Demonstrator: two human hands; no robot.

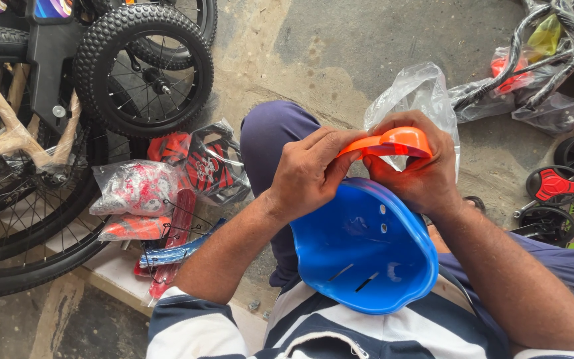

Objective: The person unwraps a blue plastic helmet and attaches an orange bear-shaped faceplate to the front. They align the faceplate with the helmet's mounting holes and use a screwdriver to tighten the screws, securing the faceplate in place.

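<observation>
Both hands were closed on one small orange plastic piece [393, 141]: the left hand [307, 174] pinched its thin left end between thumb and fingers, and the right hand [416, 171] wrapped its rounded right end, so neither was nearer than the other. The piece's long axis ran left to right between them, arched upward, just above the far rim of a blue plastic seat shell [367, 256] resting in the person's lap. A clear plastic bag [414, 90] stood just behind the right hand's knuckles.
</observation>
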